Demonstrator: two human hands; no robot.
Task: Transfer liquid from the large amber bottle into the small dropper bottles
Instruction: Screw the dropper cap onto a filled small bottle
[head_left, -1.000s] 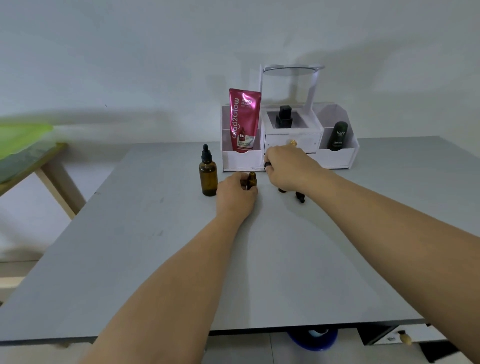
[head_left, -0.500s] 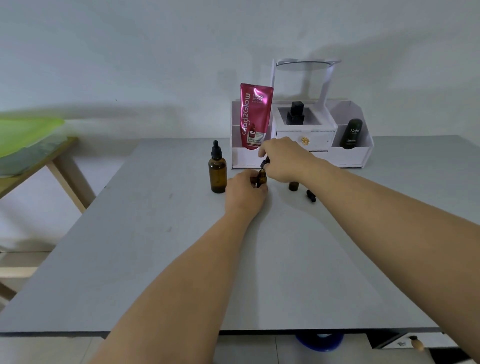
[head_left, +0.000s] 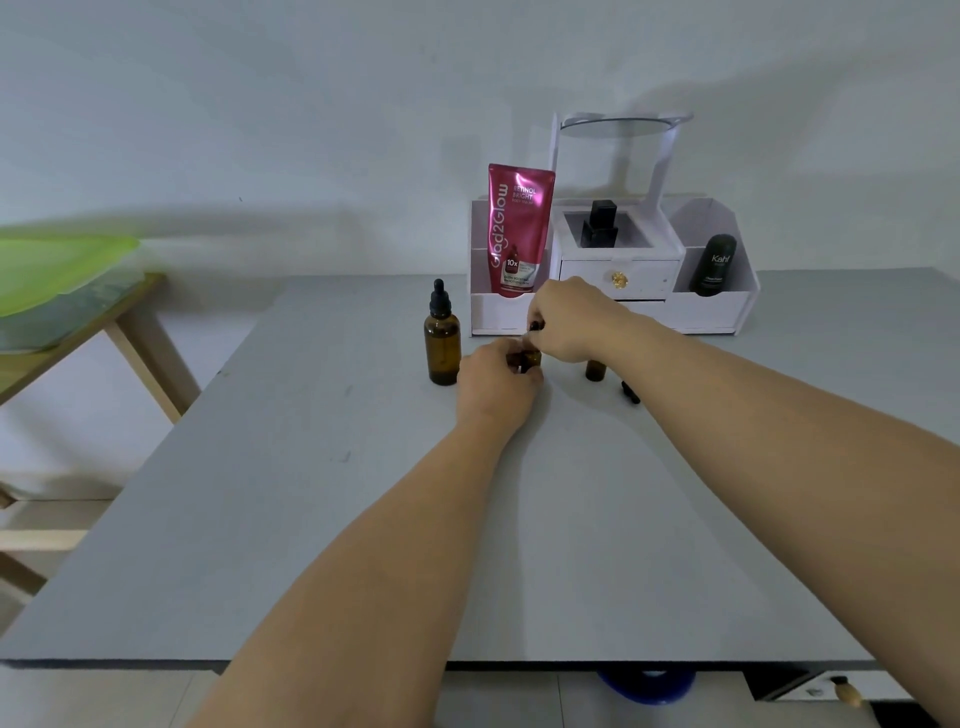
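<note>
A small dropper bottle (head_left: 531, 359) of amber glass stands upright on a grey table (head_left: 311, 519), toward the far edge and about midway along it. The left hand (head_left: 497, 383) holds it, fingers curled round its body so that only a sliver of glass shows. Directly above, the right hand (head_left: 571, 323) pinches a black dropper cap (head_left: 535, 326) between its fingertips. The cap sits just over the bottle's neck; whether it touches the neck cannot be told.

Just left of the left hand stands the large amber bottle (head_left: 442, 344), upright, its black dropper top on, untouched. To the right of the hands a second small amber bottle (head_left: 595, 370) stands upright, partly hidden behind the right wrist. Near it, a little closer to the near edge, a loose black cap (head_left: 631, 392) lies on its side.

Behind all this, against the far edge, is a white organiser (head_left: 719, 312) with a small drawer. Its left compartment holds a pink tube (head_left: 519, 228), its middle top tray a black bottle (head_left: 600, 226), its right compartment a dark green bottle (head_left: 714, 265). A mirror (head_left: 621, 122) tilts flat on its upright frame.

Beyond the table's left edge stands a wooden side table (head_left: 140, 332) with a green sheet (head_left: 62, 267) on it.
</note>
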